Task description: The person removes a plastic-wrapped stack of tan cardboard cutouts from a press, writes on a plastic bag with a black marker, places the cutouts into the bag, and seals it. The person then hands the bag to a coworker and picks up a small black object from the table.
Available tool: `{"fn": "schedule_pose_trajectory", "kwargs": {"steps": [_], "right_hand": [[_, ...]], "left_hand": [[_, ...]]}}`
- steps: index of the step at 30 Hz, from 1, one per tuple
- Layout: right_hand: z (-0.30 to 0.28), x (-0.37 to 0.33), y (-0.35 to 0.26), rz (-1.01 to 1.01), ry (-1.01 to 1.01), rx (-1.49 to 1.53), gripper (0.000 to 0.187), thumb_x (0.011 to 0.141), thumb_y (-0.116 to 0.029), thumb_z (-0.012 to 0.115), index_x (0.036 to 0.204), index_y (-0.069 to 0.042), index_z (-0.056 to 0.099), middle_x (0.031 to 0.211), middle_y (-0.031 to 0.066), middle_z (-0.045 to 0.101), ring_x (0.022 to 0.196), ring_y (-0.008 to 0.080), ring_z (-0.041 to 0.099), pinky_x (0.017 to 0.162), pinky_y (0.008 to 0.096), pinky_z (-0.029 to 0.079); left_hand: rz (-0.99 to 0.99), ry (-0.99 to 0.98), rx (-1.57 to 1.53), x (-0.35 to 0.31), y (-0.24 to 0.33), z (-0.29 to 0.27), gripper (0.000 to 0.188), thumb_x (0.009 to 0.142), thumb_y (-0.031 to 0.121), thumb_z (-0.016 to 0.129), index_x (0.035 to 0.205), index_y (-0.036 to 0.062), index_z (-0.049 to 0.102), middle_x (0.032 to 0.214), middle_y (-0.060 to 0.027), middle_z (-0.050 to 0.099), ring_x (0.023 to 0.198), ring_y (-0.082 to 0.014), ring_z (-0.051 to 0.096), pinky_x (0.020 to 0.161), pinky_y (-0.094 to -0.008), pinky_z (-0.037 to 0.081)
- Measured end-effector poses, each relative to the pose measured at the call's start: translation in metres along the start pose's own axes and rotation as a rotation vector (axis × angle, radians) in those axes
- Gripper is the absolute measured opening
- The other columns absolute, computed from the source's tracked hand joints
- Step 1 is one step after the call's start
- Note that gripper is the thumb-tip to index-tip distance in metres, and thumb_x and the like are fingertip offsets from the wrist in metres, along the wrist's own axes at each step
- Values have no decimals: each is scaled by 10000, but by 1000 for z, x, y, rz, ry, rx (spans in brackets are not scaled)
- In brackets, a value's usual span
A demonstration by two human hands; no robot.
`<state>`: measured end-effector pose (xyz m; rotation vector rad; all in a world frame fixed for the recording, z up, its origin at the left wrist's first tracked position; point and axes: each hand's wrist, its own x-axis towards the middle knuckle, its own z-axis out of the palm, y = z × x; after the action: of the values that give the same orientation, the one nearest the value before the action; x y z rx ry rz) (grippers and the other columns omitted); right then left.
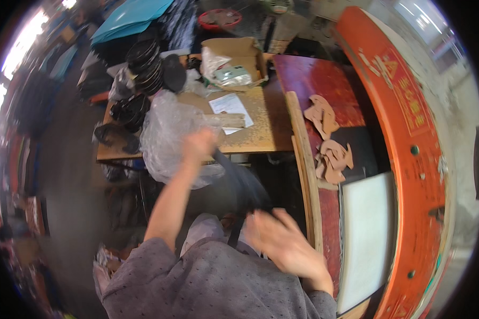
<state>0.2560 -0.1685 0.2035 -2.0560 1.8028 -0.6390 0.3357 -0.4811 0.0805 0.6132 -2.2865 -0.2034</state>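
My left hand, raised in front of the table beside a clear plastic bag, is closed on one end of a dark, flexible-looking strip. The strip slants down toward my right hand and is smeared by motion, so its exact kind does not show. My right hand is lower, in front of my body, near the strip's lower end. Its fingers are blurred, and whether they grip the strip cannot be made out.
A wooden table bears a cardboard box, a paper sheet and stacked black pieces. Tan cut pieces lie on a red board at right, near a white slab and an orange machine beam.
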Motion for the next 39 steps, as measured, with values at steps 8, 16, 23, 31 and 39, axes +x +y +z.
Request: {"fn": "schedule_pose_trajectory", "kwargs": {"steps": [8,16,23,31,39], "right_hand": [[47,93,211,584,305,1038,251,927,-134,572,1121,24,559,891,71,638,727,108,604,654,229,483],[197,266,413,945,522,123,371,790,-369,665,956,-37,662,792,115,673,777,295,657,714,367,497],[220,308,452,1012,144,-64,503,692,-414,715,996,-20,639,858,174,681,779,348,649,703,422,511],[120,302,385,602,630,599,165,748,-54,704,841,13,585,880,78,622,794,140,590,661,268,485],[103,425,297,440,45,1367,277,843,-103,648,1084,-2,558,1035,63,620,906,117,579,784,262,475]], "left_hand": [[-445,348,-174,22,-128,-3,346,927,269,542,718,-6,530,585,-142,357,540,-99,330,502,-314,349],[-926,319,-993,30,-255,134,442,951,359,488,720,-16,531,591,-58,489,578,-121,435,545,-328,385],[-921,-73,-225,6,-272,199,398,911,383,529,784,8,573,669,-193,575,673,-318,594,630,-392,441],[-597,-204,-335,69,-223,153,674,652,299,779,1223,47,524,1327,-181,455,1240,-346,415,1047,-427,333],[-1417,-134,-1388,49,-201,119,598,729,61,726,1261,-12,462,1102,-68,593,969,-145,574,833,-297,474]]}}
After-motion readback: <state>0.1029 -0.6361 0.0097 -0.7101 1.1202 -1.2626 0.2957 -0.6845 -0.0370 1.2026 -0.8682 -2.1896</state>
